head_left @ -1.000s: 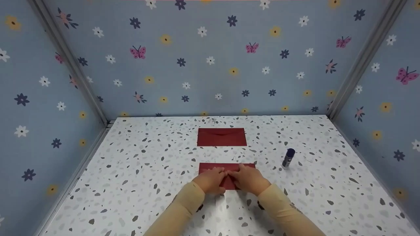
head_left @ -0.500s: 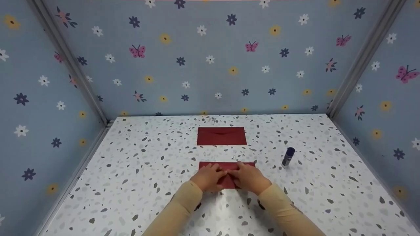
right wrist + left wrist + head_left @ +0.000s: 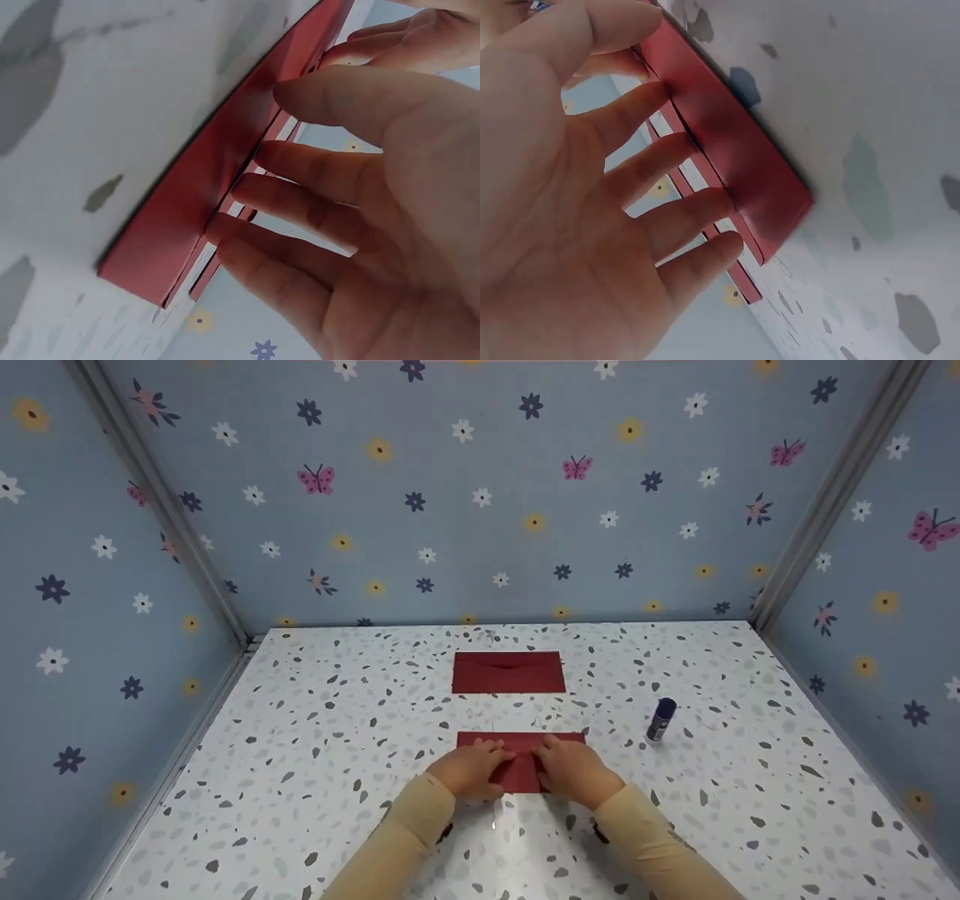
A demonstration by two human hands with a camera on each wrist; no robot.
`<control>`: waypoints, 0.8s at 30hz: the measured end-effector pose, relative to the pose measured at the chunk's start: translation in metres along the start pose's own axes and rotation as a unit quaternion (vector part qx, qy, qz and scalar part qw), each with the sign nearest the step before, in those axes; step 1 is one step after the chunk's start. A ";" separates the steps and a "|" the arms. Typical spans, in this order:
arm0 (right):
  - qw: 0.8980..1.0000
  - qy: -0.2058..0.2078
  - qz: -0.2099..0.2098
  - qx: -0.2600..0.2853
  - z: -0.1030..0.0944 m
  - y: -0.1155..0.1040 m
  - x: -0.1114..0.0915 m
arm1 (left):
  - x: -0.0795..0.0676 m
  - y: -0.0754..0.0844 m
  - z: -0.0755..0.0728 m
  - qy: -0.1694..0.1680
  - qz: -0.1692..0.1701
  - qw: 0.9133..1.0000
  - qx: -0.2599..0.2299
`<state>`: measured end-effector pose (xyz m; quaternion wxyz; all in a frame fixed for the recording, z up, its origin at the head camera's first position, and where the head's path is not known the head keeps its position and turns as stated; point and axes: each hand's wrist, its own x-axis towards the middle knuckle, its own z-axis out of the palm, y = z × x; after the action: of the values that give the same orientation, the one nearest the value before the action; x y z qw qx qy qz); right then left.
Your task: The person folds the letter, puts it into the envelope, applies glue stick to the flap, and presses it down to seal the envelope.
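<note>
A red paper envelope (image 3: 523, 774) lies flat on the speckled table, its long side running left to right. My left hand (image 3: 466, 771) rests on its left half. In the left wrist view the spread fingertips (image 3: 724, 202) touch along the flap's edge, with the thumb over the near side. On the right half lies my right hand (image 3: 576, 772), whose fairly straight fingertips (image 3: 251, 187) meet the flap line in the right wrist view. A gap showing red paper separates the two hands. Neither hand grips anything.
Farther back lies a second red envelope (image 3: 508, 676), its curved flap facing up. To the right is a small tube with a dark blue cap (image 3: 661, 718), like a glue stick. Flower-patterned blue panels (image 3: 480, 532) wall the table at the back and sides.
The hands' fingertips were nearly together at the envelope's middle; my left hand has slid left and my right fingertips slightly right, widening the gap. The envelopes and tube stay put.
</note>
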<state>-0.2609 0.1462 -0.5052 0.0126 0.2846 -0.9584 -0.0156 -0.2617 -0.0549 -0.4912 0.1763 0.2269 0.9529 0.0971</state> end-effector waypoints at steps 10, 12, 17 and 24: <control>0.998 -0.034 0.025 0.046 0.001 0.023 -0.011 | -0.004 -0.005 -0.001 0.015 0.001 0.999 0.034; 0.997 -0.034 0.022 0.072 0.002 0.028 -0.012 | -0.005 -0.007 -0.003 0.020 0.000 0.999 0.034; 0.994 -0.016 0.013 0.107 0.004 0.038 -0.016 | -0.003 -0.015 -0.005 0.019 0.011 1.000 0.008; 0.998 -0.001 0.014 0.061 0.007 0.041 -0.019 | -0.004 -0.038 -0.004 0.009 0.023 0.998 -0.056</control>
<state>-0.2674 0.1908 -0.5110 -0.0059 0.2714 -0.9615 0.0426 -0.2751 -0.0902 -0.4967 0.1780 0.2373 0.9421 0.1564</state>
